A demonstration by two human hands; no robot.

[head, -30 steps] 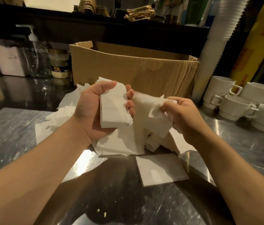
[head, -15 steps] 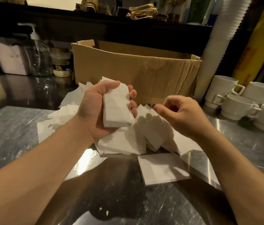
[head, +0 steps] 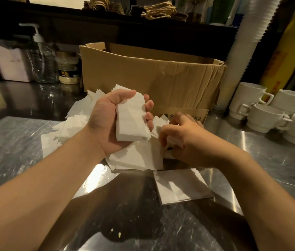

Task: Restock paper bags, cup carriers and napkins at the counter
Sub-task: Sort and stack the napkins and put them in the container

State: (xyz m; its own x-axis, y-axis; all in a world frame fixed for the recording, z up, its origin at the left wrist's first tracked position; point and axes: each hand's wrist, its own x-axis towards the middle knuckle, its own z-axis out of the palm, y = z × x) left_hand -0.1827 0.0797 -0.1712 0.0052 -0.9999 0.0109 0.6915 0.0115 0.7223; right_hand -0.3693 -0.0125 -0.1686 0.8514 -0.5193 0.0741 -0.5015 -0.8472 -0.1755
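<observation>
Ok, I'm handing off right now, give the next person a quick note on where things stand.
Left hand grips a squared stack of napkins.
Right hand pinches a napkin in the loose pile in front of the cardboard box.
One napkin lies apart, nearer you, on the steel counter.
Done: part of the pile gathered.
Left: gather the rest, stock them.

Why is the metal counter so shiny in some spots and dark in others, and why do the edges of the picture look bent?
Head view: glare from overhead light bounces off the steel counter, while the forearms throw a dark shadow over its near part; the wide-angle lens bows the cup stack at the right edge; the right hand, picking at the loose napkins, is slightly blurred, the left hand with its napkin stack sharper.
</observation>
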